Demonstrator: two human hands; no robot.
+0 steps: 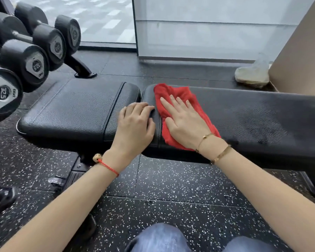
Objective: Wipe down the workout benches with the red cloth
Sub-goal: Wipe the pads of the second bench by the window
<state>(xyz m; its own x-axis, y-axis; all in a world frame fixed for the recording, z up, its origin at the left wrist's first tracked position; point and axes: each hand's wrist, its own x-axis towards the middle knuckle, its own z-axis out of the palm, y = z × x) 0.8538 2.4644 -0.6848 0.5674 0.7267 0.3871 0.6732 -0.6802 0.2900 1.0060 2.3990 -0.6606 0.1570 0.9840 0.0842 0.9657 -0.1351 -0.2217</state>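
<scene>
A black padded workout bench (253,115) runs across the view, with a shorter seat pad (71,110) on the left and a long back pad on the right. A red cloth (180,95) lies crumpled on the left end of the long pad. My right hand (184,122) presses flat on the cloth with fingers straight. My left hand (135,126) rests at the gap between the two pads, its fingers bent over the pad edge. Damp streaks show on the long pad to the right.
A rack of black dumbbells (25,57) stands at the left, its foot (84,70) near the seat pad. A pale bundle in plastic (253,73) lies on the floor behind the bench by a beige wall (302,51). Speckled rubber floor (171,188) lies in front.
</scene>
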